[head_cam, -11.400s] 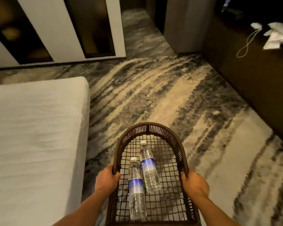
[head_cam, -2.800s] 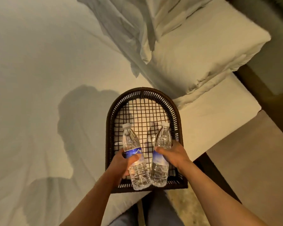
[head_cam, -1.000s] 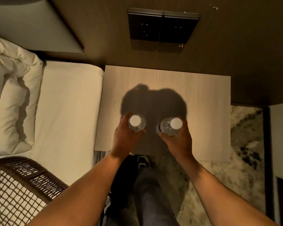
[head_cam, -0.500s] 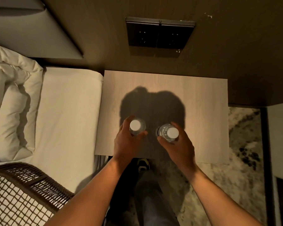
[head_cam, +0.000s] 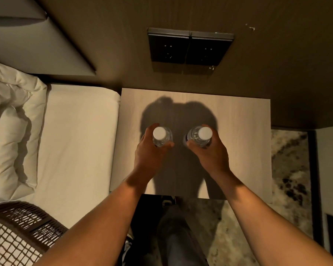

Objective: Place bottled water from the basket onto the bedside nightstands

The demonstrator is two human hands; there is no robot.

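Both hands are closed around bottles seen from straight above: the left hand (head_cam: 149, 154) wraps the left bottle (head_cam: 161, 137), thumb and fingers curled round its shoulder, and the right hand (head_cam: 211, 153) grips the right bottle (head_cam: 201, 138) the same way. The two stand side by side, apart from each other, over the middle of the worktop (head_cam: 242, 150). Whether their bases already rest on the wood cannot be told from this angle.

The main risk I see is letting go too soon. If either base is not flat down, a tall, narrow bottle would likely tip and roll, and the right bottle's cap sits off-centre from its body, which suggests a slight lean. Releasing both at once doubles that chance, and one falling could knock the other. The arm shadows cover the very spot beneath the hands, which makes seating harder to judge by eye.

Under the hands the worktop is pale wood, flat and bare, with room on every side. Beyond the hands, on the dark wall, sits a pair of black socket plates (head_cam: 189, 48). Left of the hands lies the bed (head_cam: 77, 150) with a pillow (head_cam: 10, 131); the basket (head_cam: 25, 225) rests on the bed, behind the left forearm. Patterned carpet (head_cam: 288, 169) shows right of the worktop.
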